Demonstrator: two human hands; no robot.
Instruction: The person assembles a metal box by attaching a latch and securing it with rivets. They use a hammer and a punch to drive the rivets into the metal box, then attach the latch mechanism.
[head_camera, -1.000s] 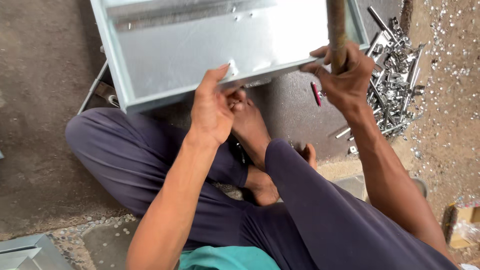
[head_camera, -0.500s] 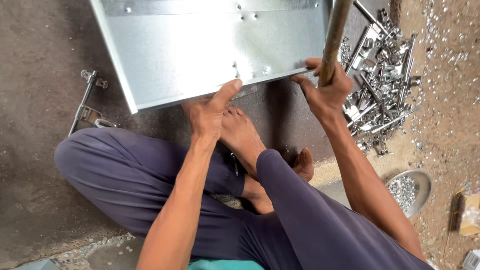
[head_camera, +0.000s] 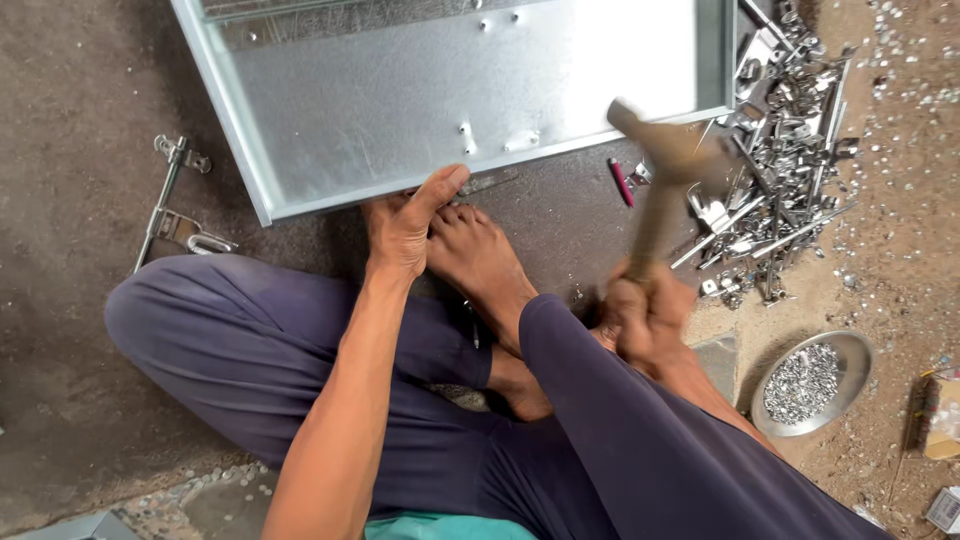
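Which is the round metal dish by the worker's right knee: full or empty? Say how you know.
Partly full: the round metal dish holds a heap of small silvery pieces in its middle, with bare rim showing around it.
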